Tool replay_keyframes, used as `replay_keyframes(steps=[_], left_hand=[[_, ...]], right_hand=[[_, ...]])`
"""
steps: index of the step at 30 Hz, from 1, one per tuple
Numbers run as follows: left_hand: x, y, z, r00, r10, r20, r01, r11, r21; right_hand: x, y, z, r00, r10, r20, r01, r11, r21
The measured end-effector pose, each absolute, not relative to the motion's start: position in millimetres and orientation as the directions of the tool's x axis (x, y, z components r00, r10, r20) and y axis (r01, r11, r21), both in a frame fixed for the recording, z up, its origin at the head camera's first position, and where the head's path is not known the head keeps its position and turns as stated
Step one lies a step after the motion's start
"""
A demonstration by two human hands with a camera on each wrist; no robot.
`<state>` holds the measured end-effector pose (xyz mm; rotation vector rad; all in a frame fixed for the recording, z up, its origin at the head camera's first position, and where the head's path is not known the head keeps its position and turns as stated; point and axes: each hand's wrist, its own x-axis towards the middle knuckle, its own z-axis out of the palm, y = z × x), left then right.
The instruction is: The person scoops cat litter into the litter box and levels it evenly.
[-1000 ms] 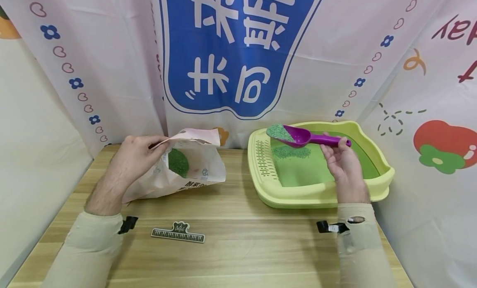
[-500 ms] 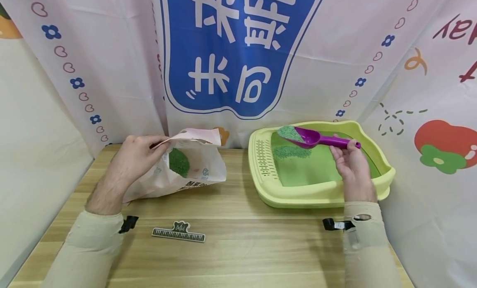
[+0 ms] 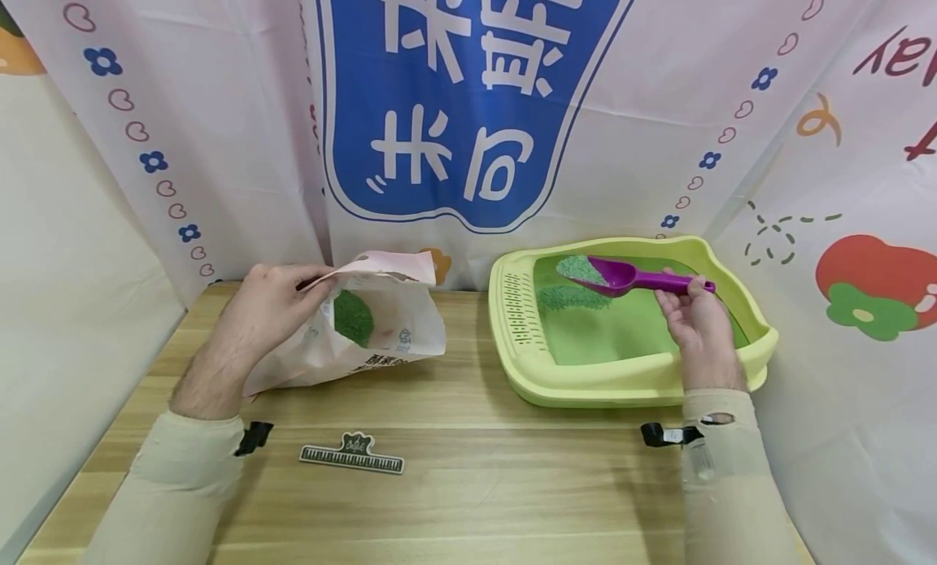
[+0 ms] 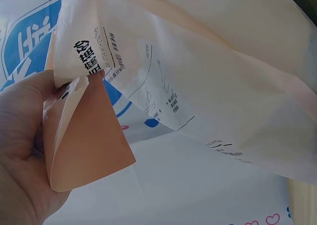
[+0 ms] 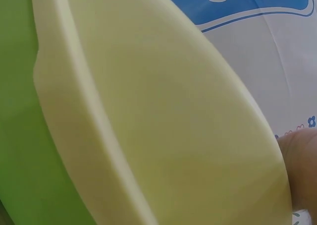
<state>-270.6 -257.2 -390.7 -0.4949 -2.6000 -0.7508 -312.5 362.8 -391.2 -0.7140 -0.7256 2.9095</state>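
My left hand (image 3: pixel 274 305) pinches the top edge of a white paper bag (image 3: pixel 417 325), whose mouth faces right. Green granules (image 3: pixel 353 317) lie inside it. In the left wrist view, that hand (image 4: pixel 22 140) grips a folded flap of the bag (image 4: pixel 94 136). Over on the right, my right hand (image 3: pixel 699 321) holds a purple scoop (image 3: pixel 622 279) by its handle, above a yellow-green litter tray (image 3: pixel 586 382). More granules fill the scoop's tip, and a small pile (image 3: pixel 574 297) lies on the tray floor. The tray's wall (image 5: pixel 173 111) fills most of the right wrist view and hides most of that hand.
A flat bag clip (image 3: pixel 351 454) with a piano-key pattern lies on the wooden table (image 3: pixel 476 500) in front. A printed curtain (image 3: pixel 256 142) hangs directly behind the bag and the tray. Another printed sheet (image 3: pixel 842 435) borders the table on the right.
My right hand has moved the scoop to the right and slightly down over the tray, with granules still in it. The left hand and the bag have stayed in place.
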Motion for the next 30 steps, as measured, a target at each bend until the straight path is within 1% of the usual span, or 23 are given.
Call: replay_keyframes(steps=[8,13,25,30], left_hand=[[-270.1,-256.6,-390.0,-0.867,0.224,0.445,0.428,0.792,0.436],[-269.7,-256.8,-390.0,-0.869,0.221,0.442,0.424,0.793,0.438],[-271.2,-257.8,-391.0,-0.847,0.233,0.478,0.45,0.792,0.413],[-270.5,-258.1,-390.7,-0.848,0.233,0.476,0.449,0.794,0.411]], right_hand=[[-315.3,366.7,-391.1,-0.866,0.194,-0.46,0.045,-0.887,-0.459],[-314.9,367.3,-390.4,-0.856,0.207,-0.474,0.056,-0.874,-0.483],[-317.7,369.4,-388.6,-0.814,0.266,-0.516,0.07,-0.837,-0.542],[-318.9,369.2,-387.6,-0.804,0.28,-0.525,0.079,-0.824,-0.561]])
